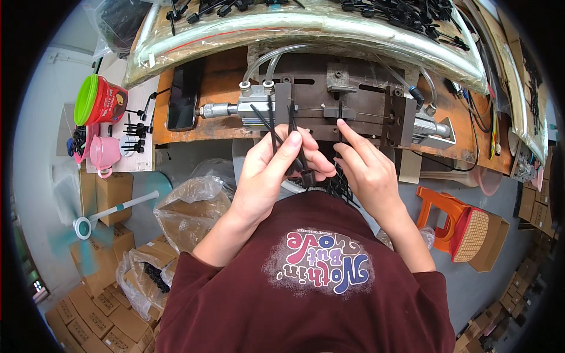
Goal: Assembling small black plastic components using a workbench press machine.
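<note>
My left hand (263, 170) is closed round several thin black plastic parts (308, 177), their long stems fanning up past the fingers and a thicker end showing below. Beside it, my right hand (372, 175) reaches up to a small metal block (343, 113) in the middle of the fixture. A slim black plastic part (340, 105) sits at that block, and my right index fingertip touches its near end. The other right fingers curl below, partly hiding the part. The dark metal fixture (312, 126) has a pneumatic cylinder (253, 109) on its left and another cylinder (426, 126) on its right.
Clear air hoses (276, 54) arch behind the fixture. A padded shelf (306, 26) above holds several black parts. On the left are a phone (183, 97), a red tub (109, 101) and a pink cup (106, 153). A fan (82, 227), plastic bags and an orange stool (450, 220) stand below.
</note>
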`<state>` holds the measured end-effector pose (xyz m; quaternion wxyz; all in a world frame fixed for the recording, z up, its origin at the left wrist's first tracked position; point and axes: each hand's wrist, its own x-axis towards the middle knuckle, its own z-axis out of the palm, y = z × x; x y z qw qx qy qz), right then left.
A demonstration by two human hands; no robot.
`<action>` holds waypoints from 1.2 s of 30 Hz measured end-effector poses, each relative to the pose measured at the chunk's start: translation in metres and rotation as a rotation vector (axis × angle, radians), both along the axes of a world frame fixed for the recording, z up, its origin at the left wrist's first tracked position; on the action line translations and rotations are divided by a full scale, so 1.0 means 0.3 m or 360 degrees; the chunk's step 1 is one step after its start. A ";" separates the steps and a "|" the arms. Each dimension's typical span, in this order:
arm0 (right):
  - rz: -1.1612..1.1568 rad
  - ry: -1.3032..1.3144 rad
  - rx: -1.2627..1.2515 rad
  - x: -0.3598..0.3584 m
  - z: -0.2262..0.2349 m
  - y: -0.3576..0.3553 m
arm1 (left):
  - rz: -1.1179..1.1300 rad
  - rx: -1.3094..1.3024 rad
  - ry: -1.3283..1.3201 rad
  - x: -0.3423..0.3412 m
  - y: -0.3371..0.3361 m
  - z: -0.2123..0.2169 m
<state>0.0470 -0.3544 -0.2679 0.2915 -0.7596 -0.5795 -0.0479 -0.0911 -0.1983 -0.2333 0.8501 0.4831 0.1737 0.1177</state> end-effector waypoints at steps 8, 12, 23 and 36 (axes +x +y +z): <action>-0.0092 -0.0286 -0.0212 0.002 0.029 0.045 | 0.0248 0.0274 -0.0158 0.032 -0.023 0.003; -0.0059 -0.0148 -0.0125 0.009 0.053 0.043 | 0.0332 0.0285 -0.0209 0.044 -0.023 -0.006; 0.0175 0.0233 0.0373 -0.007 0.096 -0.015 | 0.0012 0.0362 0.0041 0.046 -0.050 -0.023; -0.0160 -0.0187 -0.0079 -0.003 0.015 0.053 | 0.0058 -0.0179 -0.0062 0.043 -0.006 0.012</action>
